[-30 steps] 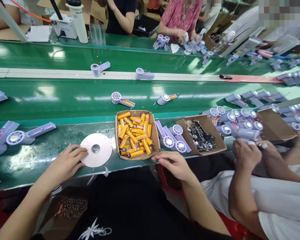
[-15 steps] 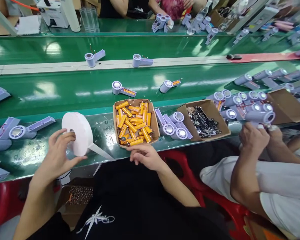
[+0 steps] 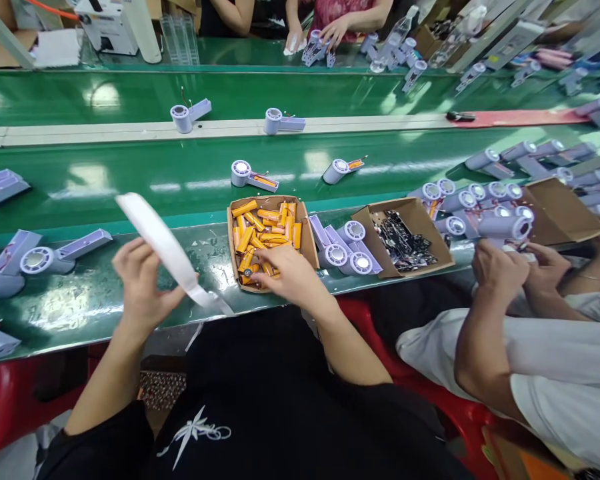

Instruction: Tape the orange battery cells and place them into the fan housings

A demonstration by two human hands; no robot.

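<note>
My left hand (image 3: 145, 283) holds a roll of white tape (image 3: 157, 237) tilted up on its edge above the near side of the bench, fingers and thumb gripping it from behind. A loose tail of tape hangs from the roll toward the bench's front edge. My right hand (image 3: 295, 277) reaches over the near rim of a cardboard box (image 3: 310, 253) full of orange cylindrical batteries (image 3: 275, 223). Its thumb and fingers are apart, with the tips among the batteries. Right of that box lie several lilac fan-like housings (image 3: 336, 255) with round ends and long handles.
A second box (image 3: 443, 223) holds small dark parts. Further lilac housings (image 3: 40, 260) lie at left and on the green belt (image 3: 170, 167). At right, a co-worker's hands (image 3: 500, 267) work on a housing. Other people sit across the belt.
My left hand has lifted the tape roll off the bench and turned it edge-on; its tail now hangs out. My right hand has moved left, from beside the battery box into it.
</note>
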